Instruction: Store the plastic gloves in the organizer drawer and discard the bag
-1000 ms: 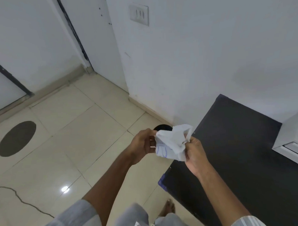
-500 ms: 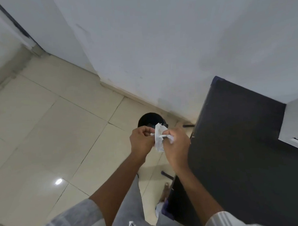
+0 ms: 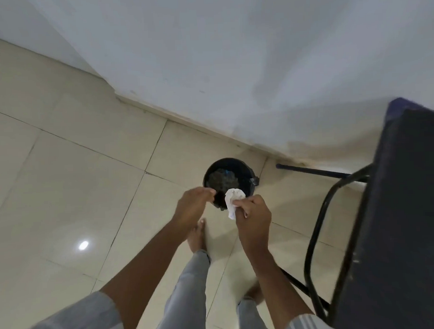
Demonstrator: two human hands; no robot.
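The white plastic bag (image 3: pixel 233 199) is crumpled into a small wad, and my right hand (image 3: pixel 253 216) is closed on it just above the near rim of a round black waste bin (image 3: pixel 228 178). My left hand (image 3: pixel 194 205) hovers beside the bin's left rim with its fingers curled and nothing visible in them; it no longer touches the bag. The bin stands on the floor by the wall and holds dark scraps. No gloves and no organizer drawer are in view.
A black table (image 3: pixel 404 207) with black metal legs (image 3: pixel 319 224) fills the right side, close to my right arm. Cream floor tiles (image 3: pixel 76 181) spread to the left. A white wall (image 3: pixel 232 65) runs behind the bin. My bare feet stand just before the bin.
The bag went from spread between both hands to a tight wad in my right hand. My left hand let go. My view tipped down and the bin is now directly under my hands.
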